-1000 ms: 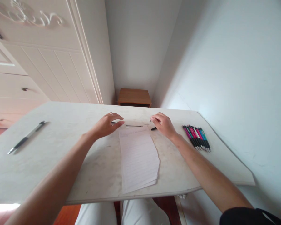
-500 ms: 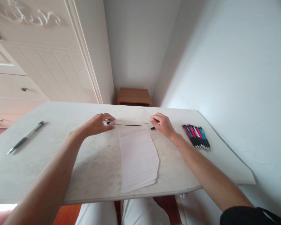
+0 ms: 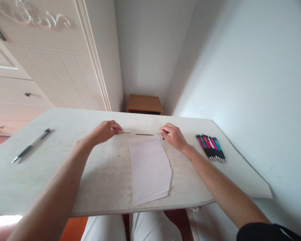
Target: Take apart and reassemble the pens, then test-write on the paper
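My left hand is closed at the far side of the table, its fingertips round a white pen barrel whose end sticks out to the right. My right hand pinches thumb and finger together beside a small thin piece, too small to name. Between the hands lies a dark pen refill, just beyond the top of the lined paper. A small black pen part shows partly under my right hand.
A white and black pen lies at the left of the white table. Several colored pens form a row at the right, near the wall. Beyond the far edge stands a brown wooden box-like piece.
My left fingers have closed on the white pen barrel, which they were spread around before. My right hand has shifted slightly, and it covers more of the black part. The view has moved a little.
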Motion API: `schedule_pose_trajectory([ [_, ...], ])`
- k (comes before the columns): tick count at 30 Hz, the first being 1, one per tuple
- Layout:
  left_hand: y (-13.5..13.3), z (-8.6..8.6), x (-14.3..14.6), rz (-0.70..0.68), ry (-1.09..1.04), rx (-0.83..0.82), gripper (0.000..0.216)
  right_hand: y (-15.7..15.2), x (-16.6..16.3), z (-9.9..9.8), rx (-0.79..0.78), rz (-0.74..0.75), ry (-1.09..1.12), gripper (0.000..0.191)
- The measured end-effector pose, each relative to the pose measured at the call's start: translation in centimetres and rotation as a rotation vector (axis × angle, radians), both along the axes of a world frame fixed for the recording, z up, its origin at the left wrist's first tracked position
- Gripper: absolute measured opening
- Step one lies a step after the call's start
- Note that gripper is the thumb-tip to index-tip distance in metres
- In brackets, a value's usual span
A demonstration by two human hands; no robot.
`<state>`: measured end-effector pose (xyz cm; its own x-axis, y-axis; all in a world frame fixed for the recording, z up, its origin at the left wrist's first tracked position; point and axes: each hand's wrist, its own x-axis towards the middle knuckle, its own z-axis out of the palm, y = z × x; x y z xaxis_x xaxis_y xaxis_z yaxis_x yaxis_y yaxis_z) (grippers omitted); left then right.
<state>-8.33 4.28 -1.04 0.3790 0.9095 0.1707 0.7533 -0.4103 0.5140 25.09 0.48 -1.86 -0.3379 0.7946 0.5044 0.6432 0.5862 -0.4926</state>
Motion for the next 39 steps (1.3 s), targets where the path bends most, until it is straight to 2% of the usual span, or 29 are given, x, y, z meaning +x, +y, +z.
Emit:
schedule_pose_trajectory([
  [4,-0.7,0.3,-0.1,0.014,-0.048,-0.006,0.027,-0.4,-0.7,-0.1,-0.021,0.051,-0.007,0.019],
  [8,-2.5,0.3,-0.3,0.037,-0.130,0.013,0.028,-0.7,-1.3,-0.1,-0.025,0.079,-0.001,0.017],
  [12,-4.3,-0.4,0.1,0.076,-0.206,0.042,0.030,-1.1,-2.5,0.0,-0.045,0.091,-0.019,0.015],
  [15,-4.9,-1.1,1.1,0.041,-0.236,0.049,0.028,-1.2,-3.7,0.1,-0.053,0.079,-0.101,0.014],
  [22,-5.1,-1.4,2.6,-0.075,-0.362,0.070,0.021,-0.7,-6.4,0.0,-0.066,0.056,-0.332,0.017],
  [26,-4.9,-1.5,2.3,-0.050,-0.423,0.043,0.022,-0.6,-7.4,0.4,-0.060,0.028,-0.416,0.021],
  [31,-4.9,-1.7,2.3,-0.009,-0.400,-0.010,0.024,-0.4,-8.1,0.3,-0.046,0.002,-0.474,0.022],
  [39,-4.8,-1.5,2.5,0.037,-0.403,-0.010,0.025,-0.3,-8.6,-0.3,-0.037,-0.011,-0.468,0.025],
])
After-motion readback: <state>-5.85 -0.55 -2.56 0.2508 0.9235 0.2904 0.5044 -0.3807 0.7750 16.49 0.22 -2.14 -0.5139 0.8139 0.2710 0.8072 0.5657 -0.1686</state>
